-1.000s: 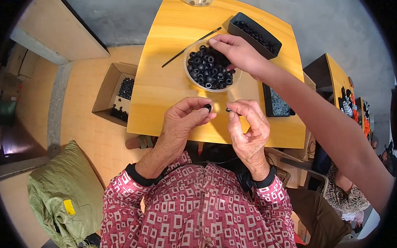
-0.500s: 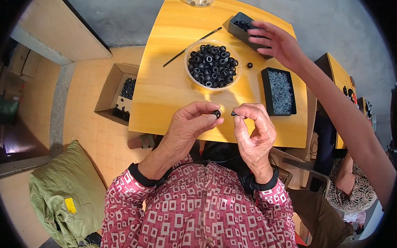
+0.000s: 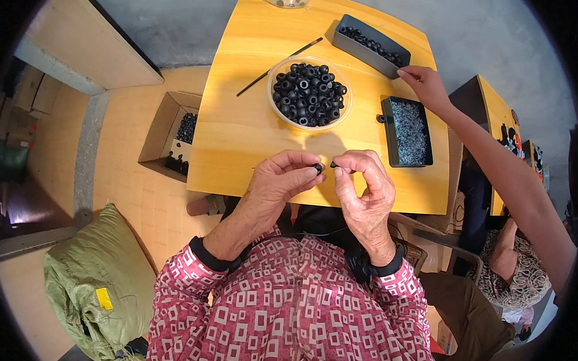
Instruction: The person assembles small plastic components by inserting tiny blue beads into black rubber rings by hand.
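Observation:
Between the thumb and fingers of my left hand (image 3: 282, 177) is a black round part (image 3: 317, 169) with a hole, like a thick ring. My right hand (image 3: 369, 185) pinches a small dark piece (image 3: 333, 165) close beside it; a narrow gap separates the two. Both hands are over the near edge of the yellow table (image 3: 237, 150). Just beyond them stands a clear round tub (image 3: 276, 111) heaped with similar black parts (image 3: 308, 94).
A co-worker's hand (image 3: 424, 86) is at the near end of a long grey tray (image 3: 361, 50) holding black parts. Nearer stands a black tray (image 3: 409, 132) of small pale pieces, a loose black part (image 3: 381, 119) beside it. A thin black stick (image 3: 279, 67) lies left of the tub.
My right hand has come slightly left, closer to my left hand. The co-worker's hand has moved nearer and right, uncovering the grey tray. The loose black part now lies against the black tray.

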Demonstrator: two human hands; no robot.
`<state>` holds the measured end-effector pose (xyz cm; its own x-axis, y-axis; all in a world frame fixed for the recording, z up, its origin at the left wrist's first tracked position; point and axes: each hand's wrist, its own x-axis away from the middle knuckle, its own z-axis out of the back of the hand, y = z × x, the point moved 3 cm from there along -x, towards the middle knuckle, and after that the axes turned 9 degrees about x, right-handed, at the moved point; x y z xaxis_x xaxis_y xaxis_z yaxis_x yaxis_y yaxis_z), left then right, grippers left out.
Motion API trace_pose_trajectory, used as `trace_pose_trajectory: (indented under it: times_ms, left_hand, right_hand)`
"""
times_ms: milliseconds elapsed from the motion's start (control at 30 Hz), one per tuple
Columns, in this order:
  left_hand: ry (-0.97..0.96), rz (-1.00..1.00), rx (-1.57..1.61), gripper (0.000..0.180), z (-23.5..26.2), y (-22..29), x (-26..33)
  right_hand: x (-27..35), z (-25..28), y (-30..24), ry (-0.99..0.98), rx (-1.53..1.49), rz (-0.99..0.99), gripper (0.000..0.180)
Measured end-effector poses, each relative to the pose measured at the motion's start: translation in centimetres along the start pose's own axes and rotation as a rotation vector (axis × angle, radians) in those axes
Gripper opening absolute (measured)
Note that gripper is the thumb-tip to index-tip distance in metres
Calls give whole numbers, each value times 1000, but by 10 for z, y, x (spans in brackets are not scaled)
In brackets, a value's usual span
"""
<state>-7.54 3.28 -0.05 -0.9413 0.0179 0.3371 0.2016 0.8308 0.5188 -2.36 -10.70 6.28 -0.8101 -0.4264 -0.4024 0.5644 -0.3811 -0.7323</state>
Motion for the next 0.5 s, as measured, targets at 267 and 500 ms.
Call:
trace_pose_trajectory:
  times_ms: [267, 500]
  left_hand:
    - [-18, 28, 22, 17, -7, 1, 4]
    - [-53, 85, 150, 17, -13, -7, 1]
  right_hand:
    - [5, 4, 13, 0, -198, -117, 13]
    - [18, 12, 22, -100, -417, -231, 13]
